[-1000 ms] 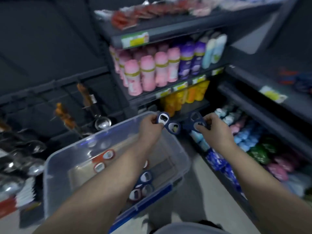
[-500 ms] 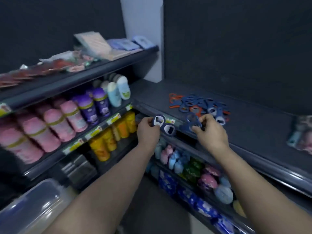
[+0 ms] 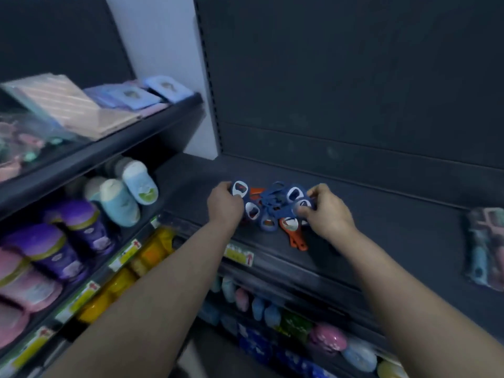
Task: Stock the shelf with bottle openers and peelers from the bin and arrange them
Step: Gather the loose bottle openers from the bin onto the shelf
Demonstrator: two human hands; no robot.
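Both hands had travelled from the front edge of the shelf (image 3: 381, 214) inward to the pile (image 3: 272, 207), which half a second before lay beyond them, nearer the back panel. The bin, under them a second before, was out of view.

The left hand (image 3: 225, 207) gripped two blue openers (image 3: 240, 189), fingers curled round their handles, the ringed heads pointing up and to the right, toward the pile. The right hand (image 3: 328, 214) pinched another pair of blue ones at their heads, pressed against the pile's right side. Blur hid whether either load touched the shelf.

The pile sat directly between the hands, toward the shelf's left end and a little back from its front edge. The left hand met its left end and the right hand its right end, so neither was clearly nearer. Its pieces lay crossed with no shared direction. Only an orange opener (image 3: 296, 236) showed a plain axis, handle toward the front edge and head in the heap. Peelers could not be told from openers there.

The likely next step was to set both loads down at the heap's two ends, then turn the pieces to one direction. Packets (image 3: 482, 246) lay well apart, near the shelf's right end.
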